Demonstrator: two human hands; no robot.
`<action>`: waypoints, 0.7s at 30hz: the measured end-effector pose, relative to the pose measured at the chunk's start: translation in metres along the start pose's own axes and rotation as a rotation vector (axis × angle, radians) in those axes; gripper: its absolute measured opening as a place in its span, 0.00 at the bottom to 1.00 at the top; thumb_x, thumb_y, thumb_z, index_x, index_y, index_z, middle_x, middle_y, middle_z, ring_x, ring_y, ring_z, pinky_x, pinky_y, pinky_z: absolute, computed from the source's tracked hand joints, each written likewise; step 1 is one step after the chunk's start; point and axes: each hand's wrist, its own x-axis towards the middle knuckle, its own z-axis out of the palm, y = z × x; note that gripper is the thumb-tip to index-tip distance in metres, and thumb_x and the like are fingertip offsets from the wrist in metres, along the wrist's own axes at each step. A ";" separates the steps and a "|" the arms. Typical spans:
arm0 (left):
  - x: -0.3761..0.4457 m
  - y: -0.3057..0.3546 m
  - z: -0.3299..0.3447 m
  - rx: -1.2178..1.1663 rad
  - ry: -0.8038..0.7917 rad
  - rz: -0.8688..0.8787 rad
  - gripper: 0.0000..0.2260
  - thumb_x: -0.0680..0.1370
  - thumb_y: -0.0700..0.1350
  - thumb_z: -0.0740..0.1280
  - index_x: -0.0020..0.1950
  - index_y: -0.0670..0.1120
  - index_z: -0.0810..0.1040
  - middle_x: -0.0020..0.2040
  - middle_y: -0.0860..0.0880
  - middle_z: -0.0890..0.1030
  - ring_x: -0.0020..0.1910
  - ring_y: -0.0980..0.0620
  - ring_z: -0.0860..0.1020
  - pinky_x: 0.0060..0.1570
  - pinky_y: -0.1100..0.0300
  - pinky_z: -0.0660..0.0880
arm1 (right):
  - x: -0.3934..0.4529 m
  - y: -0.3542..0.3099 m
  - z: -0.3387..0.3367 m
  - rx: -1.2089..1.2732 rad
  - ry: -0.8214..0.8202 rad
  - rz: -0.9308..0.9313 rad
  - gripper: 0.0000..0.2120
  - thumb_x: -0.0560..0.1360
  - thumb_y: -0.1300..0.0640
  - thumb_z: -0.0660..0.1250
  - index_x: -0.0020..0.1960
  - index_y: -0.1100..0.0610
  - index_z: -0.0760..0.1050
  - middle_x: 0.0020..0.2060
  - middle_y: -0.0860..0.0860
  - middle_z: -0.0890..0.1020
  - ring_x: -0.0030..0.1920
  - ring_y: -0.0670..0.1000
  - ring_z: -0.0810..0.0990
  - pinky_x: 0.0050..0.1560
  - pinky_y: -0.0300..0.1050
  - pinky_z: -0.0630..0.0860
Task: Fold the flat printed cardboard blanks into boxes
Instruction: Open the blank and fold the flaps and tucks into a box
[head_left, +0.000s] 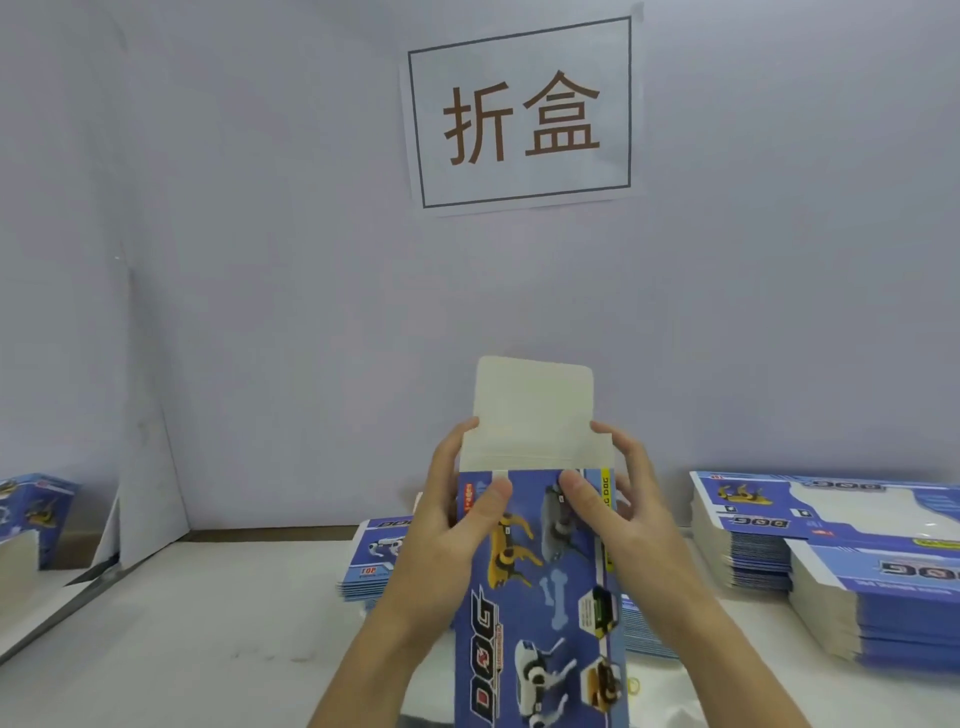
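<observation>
I hold one printed blank (540, 582) upright between both hands, its blue face with the toy dogs and the word DOG turned toward me. My left hand (457, 525) clamps its left edge, thumb pressed flat on the print and fingers curled round behind; my right hand (623, 509) does the same on the right edge, thumb on the grey dog picture, fingers wrapped to the back. Above my thumbs the plain white top flap (535, 400) stands straight up, not yet bent over or tucked. I cannot tell from here whether the body has been opened into a tube or is flat, and the lower end runs out of view below my wrists, so I judge this box only just begun: the top flap, at least, remains to be closed

Just behind my grip lies a low stack of blanks (374, 561) on the white table (208, 623). Off to the right of my right hand sit two taller stacks of flat blanks (857, 571), so most of the work appears to be ahead. Far to the left of my left hand stands what looks like a finished box (36, 514). On the wall above my grip hangs a paper sign (519, 114) with two large characters
</observation>
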 end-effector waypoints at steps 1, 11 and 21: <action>0.000 -0.002 0.001 -0.025 0.028 -0.001 0.22 0.74 0.55 0.68 0.67 0.67 0.69 0.59 0.49 0.83 0.51 0.42 0.85 0.42 0.50 0.83 | -0.001 0.001 0.001 -0.022 0.005 -0.023 0.28 0.69 0.40 0.70 0.67 0.33 0.67 0.56 0.47 0.83 0.53 0.44 0.84 0.54 0.48 0.82; 0.001 -0.013 0.006 0.201 0.332 0.120 0.19 0.70 0.64 0.66 0.47 0.50 0.77 0.39 0.49 0.83 0.36 0.48 0.84 0.33 0.58 0.78 | -0.003 0.008 0.016 0.108 -0.005 0.015 0.14 0.76 0.42 0.67 0.56 0.49 0.82 0.57 0.57 0.83 0.53 0.53 0.85 0.45 0.44 0.83; 0.006 -0.008 0.001 -0.023 0.288 -0.003 0.11 0.83 0.41 0.57 0.57 0.57 0.73 0.44 0.41 0.81 0.38 0.45 0.84 0.33 0.56 0.79 | 0.002 0.018 0.019 0.195 0.084 0.143 0.17 0.81 0.60 0.60 0.64 0.42 0.71 0.29 0.46 0.78 0.30 0.46 0.80 0.28 0.38 0.76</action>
